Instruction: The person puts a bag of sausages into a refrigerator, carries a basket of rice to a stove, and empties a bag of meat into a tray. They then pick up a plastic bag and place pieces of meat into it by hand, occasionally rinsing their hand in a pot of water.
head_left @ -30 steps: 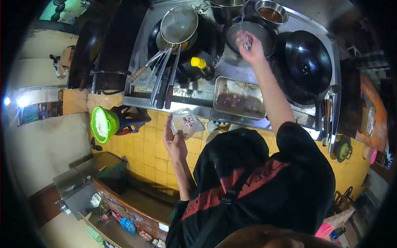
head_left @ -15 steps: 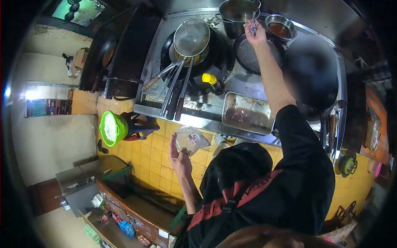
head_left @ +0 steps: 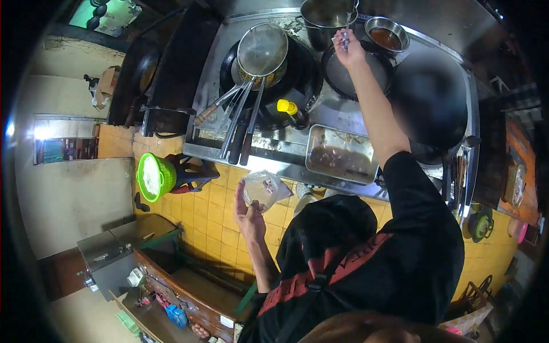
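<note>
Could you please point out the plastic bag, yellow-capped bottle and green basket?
Plastic bag (head_left: 265, 191), head view: clear side.
Yellow-capped bottle (head_left: 299, 119), head view: dark body.
Green basket (head_left: 167, 175), head view: outer wall.

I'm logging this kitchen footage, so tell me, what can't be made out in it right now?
In the head view:
Pot: far rim, cut off by the top edge.
Wok: surface, hidden by a blurred patch.
Pieces in the clear bag, left hand: too small to identify.
Bits in the right hand: too small to identify.

Head-worn view, forward and down
</note>
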Motion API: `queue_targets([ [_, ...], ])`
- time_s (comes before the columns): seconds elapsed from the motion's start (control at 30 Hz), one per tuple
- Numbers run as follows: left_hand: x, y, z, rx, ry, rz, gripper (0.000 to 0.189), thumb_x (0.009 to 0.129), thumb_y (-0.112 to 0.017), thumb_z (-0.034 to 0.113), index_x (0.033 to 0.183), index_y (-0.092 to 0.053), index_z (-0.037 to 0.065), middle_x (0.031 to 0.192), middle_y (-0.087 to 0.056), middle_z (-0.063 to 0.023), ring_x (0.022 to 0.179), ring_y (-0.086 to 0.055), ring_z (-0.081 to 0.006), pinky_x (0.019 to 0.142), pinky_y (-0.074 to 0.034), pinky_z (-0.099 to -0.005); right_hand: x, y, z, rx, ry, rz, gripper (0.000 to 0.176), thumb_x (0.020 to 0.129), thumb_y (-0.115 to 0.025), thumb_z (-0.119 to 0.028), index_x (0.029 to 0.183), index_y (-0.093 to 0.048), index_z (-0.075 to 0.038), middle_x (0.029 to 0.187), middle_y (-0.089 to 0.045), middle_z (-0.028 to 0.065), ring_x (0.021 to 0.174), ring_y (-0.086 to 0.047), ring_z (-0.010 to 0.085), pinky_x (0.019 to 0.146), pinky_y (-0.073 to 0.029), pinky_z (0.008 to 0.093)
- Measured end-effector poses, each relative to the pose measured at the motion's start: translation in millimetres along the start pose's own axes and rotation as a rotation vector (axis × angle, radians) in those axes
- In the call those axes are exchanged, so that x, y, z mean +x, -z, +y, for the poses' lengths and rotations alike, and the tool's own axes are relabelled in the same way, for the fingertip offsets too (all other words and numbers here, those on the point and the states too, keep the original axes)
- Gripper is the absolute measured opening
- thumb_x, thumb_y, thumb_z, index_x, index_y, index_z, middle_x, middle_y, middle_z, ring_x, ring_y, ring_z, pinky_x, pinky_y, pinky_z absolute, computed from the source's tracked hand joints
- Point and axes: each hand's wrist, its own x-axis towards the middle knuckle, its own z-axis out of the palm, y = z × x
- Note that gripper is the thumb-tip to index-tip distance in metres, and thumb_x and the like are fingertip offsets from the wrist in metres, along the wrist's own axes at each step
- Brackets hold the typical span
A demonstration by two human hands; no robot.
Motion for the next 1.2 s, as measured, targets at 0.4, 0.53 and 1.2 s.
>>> queue_targets([
  [0.4,1.6,2.6,-4.5,0.035,-0.018,-0.011,0.061,0.076,-0.048,-0.014,0.136,-0.039,-0.004,0.141,-0.041,-0.0167,0.127,-0.043,-0.0255,0.104,-0.038,-0.0382,-9.3,-8.8,-10.7,-0.055,0.045,-0.019,0.026,0.098,-0.042,-0.018,0.097,-0.053,0.005,0.086,-0.059,0.0174,0.073,-0.058,0.0256,0.059,-0.054,0.0303],
  [0.53,0.0,4.4,-8.3,-0.002,-0.035,-0.002,0.063,0.074,-0.050,-0.014,0.135,-0.039,-0.005,0.140,-0.041,-0.0173,0.126,-0.044,-0.0253,0.104,-0.038,-0.0376,-0.7,-6.0,-19.6,0.103,-0.029,-0.057,0.032,0.098,-0.038,-0.018,0.103,-0.052,0.010,0.093,-0.061,0.0216,0.083,-0.062,0.0319,0.067,-0.059,0.0337],
  [1.2,-2.1,11.8,-14.0,-0.036,-0.030,0.003,0.063,0.073,-0.048,-0.015,0.135,-0.040,-0.005,0.141,-0.040,-0.0169,0.128,-0.042,-0.0258,0.105,-0.037,-0.0380,3.3,-21.1,-17.1,0.002,0.043,0.000,0.016,0.095,-0.050,-0.010,0.097,-0.056,0.005,0.093,-0.061,0.0161,0.086,-0.062,0.0280,0.072,-0.058,0.0336],
])
